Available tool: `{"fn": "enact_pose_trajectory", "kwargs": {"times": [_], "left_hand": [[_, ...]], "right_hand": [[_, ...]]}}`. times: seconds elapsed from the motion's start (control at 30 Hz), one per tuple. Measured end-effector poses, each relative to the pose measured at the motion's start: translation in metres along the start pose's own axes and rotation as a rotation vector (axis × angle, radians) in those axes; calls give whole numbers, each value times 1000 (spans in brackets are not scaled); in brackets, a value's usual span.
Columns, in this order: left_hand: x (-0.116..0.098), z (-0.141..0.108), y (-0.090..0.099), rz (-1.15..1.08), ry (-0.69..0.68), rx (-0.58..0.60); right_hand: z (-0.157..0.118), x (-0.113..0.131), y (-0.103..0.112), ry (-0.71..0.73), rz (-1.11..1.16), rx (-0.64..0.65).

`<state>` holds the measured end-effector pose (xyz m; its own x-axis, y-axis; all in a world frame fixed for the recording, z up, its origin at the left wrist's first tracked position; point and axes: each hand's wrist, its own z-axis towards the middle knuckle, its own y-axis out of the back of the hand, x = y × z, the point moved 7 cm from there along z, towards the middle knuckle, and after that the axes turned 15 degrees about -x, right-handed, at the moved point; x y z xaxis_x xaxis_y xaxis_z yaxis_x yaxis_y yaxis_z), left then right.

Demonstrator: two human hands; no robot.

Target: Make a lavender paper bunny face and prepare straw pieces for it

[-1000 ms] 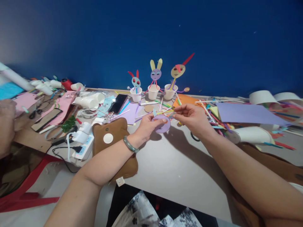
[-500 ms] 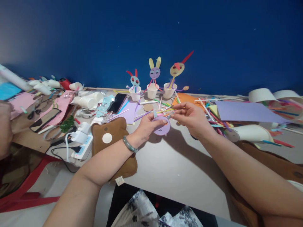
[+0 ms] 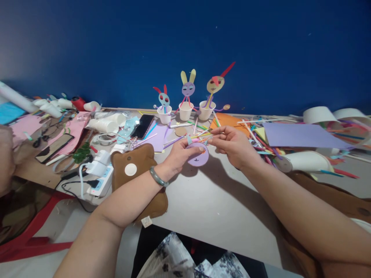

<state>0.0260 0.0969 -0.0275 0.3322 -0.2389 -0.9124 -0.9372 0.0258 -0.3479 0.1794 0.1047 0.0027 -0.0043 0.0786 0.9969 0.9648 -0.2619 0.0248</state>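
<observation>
Between thumb and fingers, my left hand (image 3: 180, 155) grips a round purple paper disc (image 3: 198, 157), which has small dark marks and an orange patch on it. Close by on the right, my right hand (image 3: 232, 144) is closed in a pinch at the disc's upper right edge. Whatever sits in that pinch is too small to name. Beyond my hands stand three paper cups, each with a paper figure in it: a light blue head (image 3: 164, 99), a purple rabbit head (image 3: 188, 89) with yellow ears, and a yellow head (image 3: 215, 84) with a red strip.
A brown cushion (image 3: 145, 193) lies by my left forearm, beside a power strip (image 3: 101, 181) with chargers. A phone (image 3: 143, 126), purple sheet (image 3: 304, 136), orange paper (image 3: 224, 120) and loose coloured sticks cover the back. At far left another person's arm (image 3: 5, 162) shows.
My right hand has shifted very slightly, with its fingertips still pinched by the disc's upper edge. My left hand keeps its hold on the disc. The whole view has drifted a little.
</observation>
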Motion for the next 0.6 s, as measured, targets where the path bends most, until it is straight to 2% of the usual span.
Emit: {"fn": "enact_pose_trajectory", "kwargs": {"times": [0.6], "left_hand": [[-3,-2,-4,-9,13,50]], "right_hand": [[-1,-2,-4,-59,114,31]]}}
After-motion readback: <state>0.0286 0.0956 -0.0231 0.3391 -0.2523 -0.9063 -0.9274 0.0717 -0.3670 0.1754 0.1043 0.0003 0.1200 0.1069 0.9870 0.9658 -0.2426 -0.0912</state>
